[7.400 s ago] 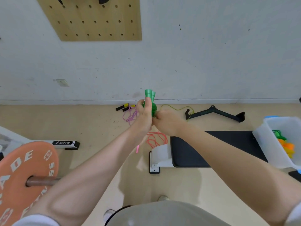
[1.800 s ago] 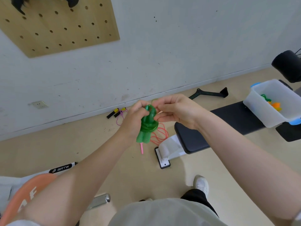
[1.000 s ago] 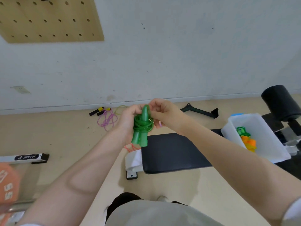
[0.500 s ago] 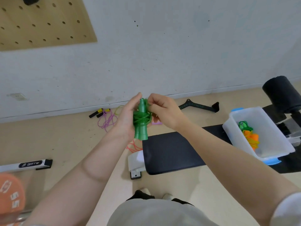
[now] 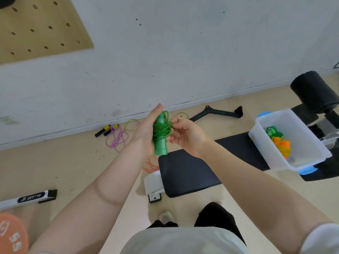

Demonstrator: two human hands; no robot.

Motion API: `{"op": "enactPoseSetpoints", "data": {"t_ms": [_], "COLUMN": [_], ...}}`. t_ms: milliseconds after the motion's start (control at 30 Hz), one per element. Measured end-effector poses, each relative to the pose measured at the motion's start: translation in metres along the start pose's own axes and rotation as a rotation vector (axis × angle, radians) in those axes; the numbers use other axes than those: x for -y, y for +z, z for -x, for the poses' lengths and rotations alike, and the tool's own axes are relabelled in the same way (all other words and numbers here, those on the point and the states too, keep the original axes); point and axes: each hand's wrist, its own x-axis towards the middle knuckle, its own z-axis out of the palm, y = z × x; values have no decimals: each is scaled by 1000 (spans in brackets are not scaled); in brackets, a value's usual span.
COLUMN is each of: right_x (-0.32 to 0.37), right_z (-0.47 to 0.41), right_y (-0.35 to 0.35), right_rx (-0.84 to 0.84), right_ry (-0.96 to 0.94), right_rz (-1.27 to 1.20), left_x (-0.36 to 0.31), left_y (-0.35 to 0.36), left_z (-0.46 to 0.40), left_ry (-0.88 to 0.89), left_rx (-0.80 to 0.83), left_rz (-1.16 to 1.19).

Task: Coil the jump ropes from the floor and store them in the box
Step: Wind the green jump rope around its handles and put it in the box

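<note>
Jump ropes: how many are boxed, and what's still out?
Done: the white box on the bench holds a coiled green rope and an orange one. In hand: the left hand holds a green jump rope while the right hand pinches its cord. Left on the floor: a purple rope, an orange-red rope and a yellow-green cord.

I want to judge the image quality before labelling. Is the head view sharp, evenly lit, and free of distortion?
Head view: soft, even light with only faint shadows on the floor; no strong glare. The wall base bends and slants, showing wide-angle distortion and tilt. The green jump rope and both hands, left and right, look slightly smeared; the orange weight plate at the corner is blurred.
</note>
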Motion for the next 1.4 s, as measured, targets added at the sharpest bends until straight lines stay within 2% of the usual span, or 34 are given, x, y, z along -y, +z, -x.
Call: {"op": "enactPoseSetpoints", "data": {"t_ms": [67,133,200,267,367,433,600,667,800,867,933,1033,1133,1200,1267,1333,1400], "right_x": [5,15,29,47,76,94,136,143,133,118,101,70,35,19,16,23,36], "right_z": [-6,-8,-5,-1,8,13,29,35,39,30,14,-9,-16,-11,-7,-4,-4], "right_y": [-19,-44,-70,-100,-153,-190,-292,-335,-420,-458,-488,-520,-541,-551,-559,-557,-543], "right_rx": [-110,-191,-174,-142,-57,-63,-296,-323,-563,-653,-663,-685,-536,-410,-361,-400,-470], "right_ry": [-91,-174,-214,-148,65,120,32,80,172,200,228,294,509,620,681,622,444], "right_rz": [316,827,1186,1167,786,611,792,829,938,930,978,1188,1567,1633,1648,1662,1626], "left_x": [7,16,27,37,56,70,104,124,169,195,217,248,274,288,298,299,292], "left_y": [16,33,56,84,137,179,279,311,356,359,354,337,315,301,288,279,271], "left_z": [-16,-37,-58,-79,-114,-134,-171,-186,-209,-232,-257,-284,-298,-305,-306,-299,-288], "left_ry": [-7,8,17,12,30,-16,-244,-259,-224,-224,-200,-166,-144,-149,-167,-193,-212], "left_rx": [-70,-146,-169,-153,-151,-143,-12,29,50,84,59,-28,-106,-127,-150,-172,-183], "left_rz": [-100,-236,-302,-317,-380,-373,-118,-231,-772,-897,-974,-971,-960,-935,-897,-870,-847]}}
